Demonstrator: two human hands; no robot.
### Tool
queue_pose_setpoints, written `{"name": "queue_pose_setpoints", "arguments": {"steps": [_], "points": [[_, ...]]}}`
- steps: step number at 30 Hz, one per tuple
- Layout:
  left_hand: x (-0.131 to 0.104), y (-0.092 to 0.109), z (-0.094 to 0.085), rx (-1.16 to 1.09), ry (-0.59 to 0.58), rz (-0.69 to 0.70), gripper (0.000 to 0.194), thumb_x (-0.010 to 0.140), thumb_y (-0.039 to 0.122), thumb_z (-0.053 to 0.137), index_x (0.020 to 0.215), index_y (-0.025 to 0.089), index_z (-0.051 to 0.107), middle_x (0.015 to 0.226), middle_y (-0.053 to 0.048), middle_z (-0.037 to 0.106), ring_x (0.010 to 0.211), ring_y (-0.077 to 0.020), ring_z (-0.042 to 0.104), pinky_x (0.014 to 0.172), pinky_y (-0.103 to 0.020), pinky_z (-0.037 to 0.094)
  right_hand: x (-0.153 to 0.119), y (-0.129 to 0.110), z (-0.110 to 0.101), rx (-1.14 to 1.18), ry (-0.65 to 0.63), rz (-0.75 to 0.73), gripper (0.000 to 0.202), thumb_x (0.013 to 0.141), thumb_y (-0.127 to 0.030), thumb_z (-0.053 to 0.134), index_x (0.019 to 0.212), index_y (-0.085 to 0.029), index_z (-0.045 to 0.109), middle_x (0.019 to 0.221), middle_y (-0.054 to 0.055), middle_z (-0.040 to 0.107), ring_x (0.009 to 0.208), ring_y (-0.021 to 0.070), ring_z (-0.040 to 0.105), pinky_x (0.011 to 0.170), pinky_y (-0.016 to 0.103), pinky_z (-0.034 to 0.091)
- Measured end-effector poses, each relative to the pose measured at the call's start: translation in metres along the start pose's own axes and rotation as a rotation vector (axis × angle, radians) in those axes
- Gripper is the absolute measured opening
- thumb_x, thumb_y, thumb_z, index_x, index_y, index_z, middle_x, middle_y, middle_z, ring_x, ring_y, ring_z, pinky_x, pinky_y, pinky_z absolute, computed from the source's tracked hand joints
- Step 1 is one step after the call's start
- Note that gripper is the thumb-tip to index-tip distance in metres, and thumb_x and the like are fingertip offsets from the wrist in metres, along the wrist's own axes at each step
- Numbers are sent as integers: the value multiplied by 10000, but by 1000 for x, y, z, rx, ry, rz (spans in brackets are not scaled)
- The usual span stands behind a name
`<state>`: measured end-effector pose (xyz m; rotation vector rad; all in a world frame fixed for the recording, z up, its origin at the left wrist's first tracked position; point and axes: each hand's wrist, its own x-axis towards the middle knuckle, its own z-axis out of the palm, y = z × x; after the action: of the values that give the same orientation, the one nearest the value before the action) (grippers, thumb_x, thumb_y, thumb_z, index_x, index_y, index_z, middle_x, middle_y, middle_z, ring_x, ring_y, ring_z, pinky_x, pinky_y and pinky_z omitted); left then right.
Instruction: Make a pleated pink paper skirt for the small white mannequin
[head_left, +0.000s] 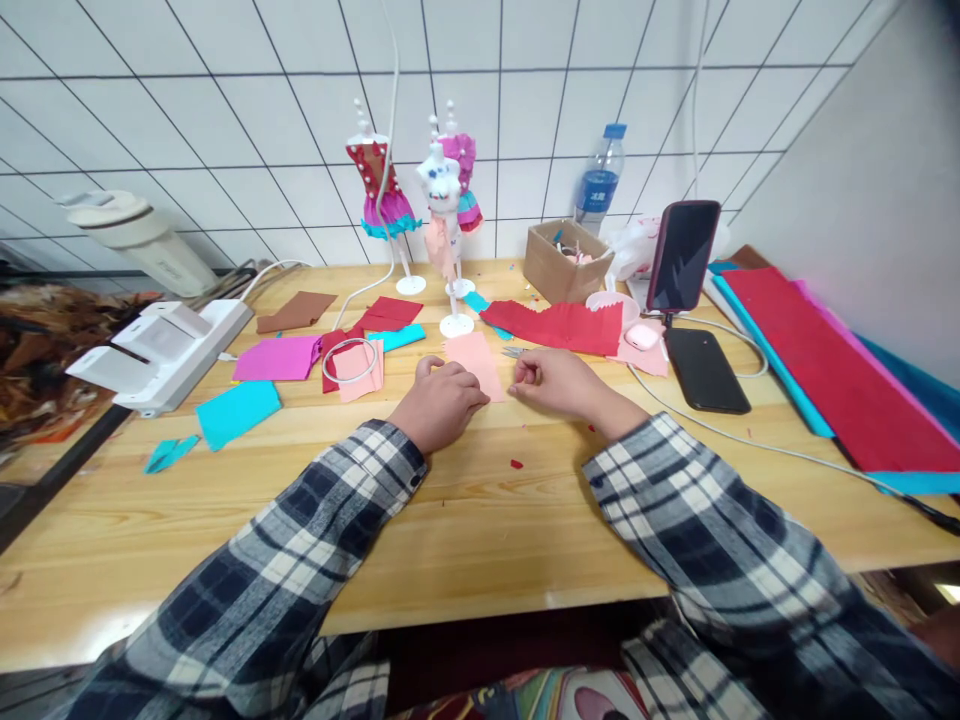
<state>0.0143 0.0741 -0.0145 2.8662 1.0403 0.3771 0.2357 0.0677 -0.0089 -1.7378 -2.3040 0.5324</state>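
Note:
A small pink crepe piece point(478, 362) lies on the wooden table between my hands. My left hand point(442, 403) rests at its left lower edge, fingers bent and fingertips on or beside it; whether it pinches the piece is hidden. To the right of the piece is my right hand point(553, 382), its fingers curled together, with the tips of small metal scissors point(514, 352) showing beside the knuckles. Whatever the right fingers hold is too small to make out. Behind the pink piece stands a white mini mannequin point(441, 190) with pink material hanging at its waist.
Two dressed mannequins point(380, 185) point(459, 165), a cardboard box point(564, 270) and a bottle point(600, 185) stand behind. Red crepe point(562, 325), a black phone point(706, 370) and a cable lie right. Cyan point(238, 412) and magenta point(277, 358) pieces and a white power strip point(169, 350) are left.

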Motion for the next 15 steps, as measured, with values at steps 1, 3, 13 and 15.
{"name": "queue_pose_setpoints", "arguments": {"steps": [1, 3, 13, 15], "points": [[0, -1, 0, 0, 0, -3, 303, 941, 260, 478, 913, 270, 779, 927, -81, 758, 950, -267, 597, 935, -529, 260, -5, 2, 2, 23, 50, -117, 165, 872, -345, 625, 928, -223, 720, 945, 18, 723, 846, 159, 628, 699, 264, 419], [0, -3, 1, 10, -9, 2, 308, 939, 247, 469, 931, 265, 776, 923, -84, 756, 953, -263, 599, 944, -526, 260, -10, 4, 8, 20, 106, -319, 165, 888, -293, 631, 998, -238, 741, 1025, 24, 727, 955, 174, 633, 804, 282, 434], [-1, -12, 6, -101, -7, -67, 261, 937, 312, 497, 977, 249, 748, 982, -73, 749, 994, -272, 618, 950, -536, 287, 1, -7, 23, -143, 166, -364, 260, 957, -309, 521, 956, -238, 771, 982, 51, 741, 893, 193, 646, 680, 295, 403], [-2, -10, 5, -149, 65, -113, 317, 873, 465, 605, 1049, 237, 737, 1052, -97, 728, 1070, -310, 592, 966, -539, 325, 0, -6, 22, -97, 181, -336, 241, 932, -298, 537, 928, -226, 767, 968, 52, 740, 880, 198, 642, 690, 298, 404]]}}
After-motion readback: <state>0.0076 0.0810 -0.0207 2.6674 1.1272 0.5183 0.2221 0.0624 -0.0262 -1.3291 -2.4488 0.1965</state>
